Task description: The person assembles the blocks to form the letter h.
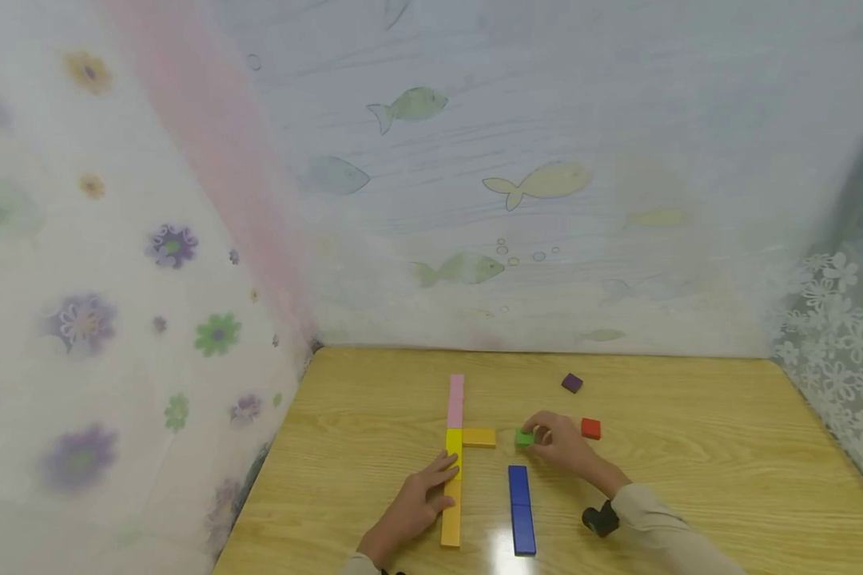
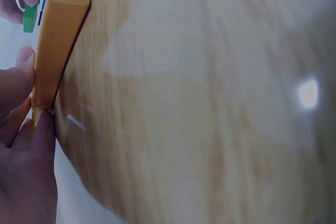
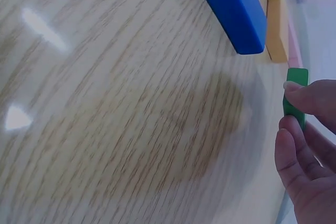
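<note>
A straight row of flat blocks has pink [image 1: 456,402] pieces at its far end, a yellow block [image 1: 454,441] in the middle and an orange block [image 1: 451,523] nearest the person. Across the yellow-orange part lies my left hand [image 1: 411,507], fingers and thumb touching the blocks. Another orange block [image 1: 480,438] sticks out sideways from the row. To its right, my right hand [image 1: 564,444] pinches a small green block [image 3: 297,94] between thumb and fingers. In the right wrist view the green block is lifted off the table.
Two blue blocks [image 1: 521,509] lie end to end, right of the row. A red block [image 1: 591,429] and a dark purple block [image 1: 572,383] lie separately farther right. A small black object [image 1: 600,519] is by the right sleeve. Patterned curtains [image 1: 546,263] hang behind the wooden table.
</note>
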A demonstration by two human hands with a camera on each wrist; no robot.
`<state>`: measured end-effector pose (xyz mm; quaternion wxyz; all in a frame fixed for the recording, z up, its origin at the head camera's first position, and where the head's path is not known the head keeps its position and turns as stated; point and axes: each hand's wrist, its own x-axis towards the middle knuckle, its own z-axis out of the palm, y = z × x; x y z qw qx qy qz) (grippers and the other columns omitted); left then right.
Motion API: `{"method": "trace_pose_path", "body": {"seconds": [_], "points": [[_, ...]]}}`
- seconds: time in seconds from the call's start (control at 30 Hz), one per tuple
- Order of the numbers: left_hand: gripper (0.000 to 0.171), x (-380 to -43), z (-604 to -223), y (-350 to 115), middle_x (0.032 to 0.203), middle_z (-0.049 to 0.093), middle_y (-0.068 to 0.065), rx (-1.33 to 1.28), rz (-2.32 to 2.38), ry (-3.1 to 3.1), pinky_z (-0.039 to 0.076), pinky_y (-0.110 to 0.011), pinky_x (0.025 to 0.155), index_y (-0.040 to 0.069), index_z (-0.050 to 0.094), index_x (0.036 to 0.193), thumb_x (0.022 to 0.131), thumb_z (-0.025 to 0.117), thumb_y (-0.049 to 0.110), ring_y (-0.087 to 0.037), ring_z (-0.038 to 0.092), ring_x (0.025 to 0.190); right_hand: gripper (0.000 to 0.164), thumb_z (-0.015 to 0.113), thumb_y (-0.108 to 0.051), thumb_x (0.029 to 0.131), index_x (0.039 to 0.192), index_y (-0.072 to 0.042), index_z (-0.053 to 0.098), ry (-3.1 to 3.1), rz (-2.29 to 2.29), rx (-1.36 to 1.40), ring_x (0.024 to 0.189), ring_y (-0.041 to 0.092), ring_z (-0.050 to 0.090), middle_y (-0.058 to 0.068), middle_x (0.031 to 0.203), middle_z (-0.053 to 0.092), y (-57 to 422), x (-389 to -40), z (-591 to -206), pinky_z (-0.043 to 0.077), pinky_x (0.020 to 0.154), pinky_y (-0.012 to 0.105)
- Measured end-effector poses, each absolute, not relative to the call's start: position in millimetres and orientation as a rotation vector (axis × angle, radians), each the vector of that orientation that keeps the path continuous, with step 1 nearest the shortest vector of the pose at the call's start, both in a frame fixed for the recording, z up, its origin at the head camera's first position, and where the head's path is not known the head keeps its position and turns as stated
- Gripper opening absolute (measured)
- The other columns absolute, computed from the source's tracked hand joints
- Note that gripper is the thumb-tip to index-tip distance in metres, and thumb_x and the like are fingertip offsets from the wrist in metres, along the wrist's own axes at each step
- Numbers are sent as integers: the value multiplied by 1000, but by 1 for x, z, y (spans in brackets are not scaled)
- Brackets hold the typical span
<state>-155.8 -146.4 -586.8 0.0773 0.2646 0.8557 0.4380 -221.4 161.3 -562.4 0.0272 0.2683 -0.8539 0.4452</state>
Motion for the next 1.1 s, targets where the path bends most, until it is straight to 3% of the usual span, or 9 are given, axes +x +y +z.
{"method": "trace_pose_path", "body": {"seconds": [0.43,0.87,1.1], "points": [[48,-156,-589,-147,148,37,-8,799,1317,2562,25,-45,110,-3,51,131,89,64,15,-31,26,138,21,74,1,78,97,-1,65,-2698,1472,801,77,16,60,11,93,64,149,-227,-567,53,63,24],[48,-157,-591,-147,148,37,-7,783,1324,2559,24,-45,110,-1,52,132,88,64,14,-29,26,139,21,74,0,77,97,-3,65,-2734,1513,752,77,14,59,6,94,64,144,-236,-572,52,66,24],[48,-157,-592,-148,148,37,-7,800,1315,2563,25,-45,110,-1,52,132,89,64,17,-29,26,139,20,73,3,77,95,1,65,-2702,1548,802,75,15,59,11,93,63,136,-236,-569,52,63,24]]}}
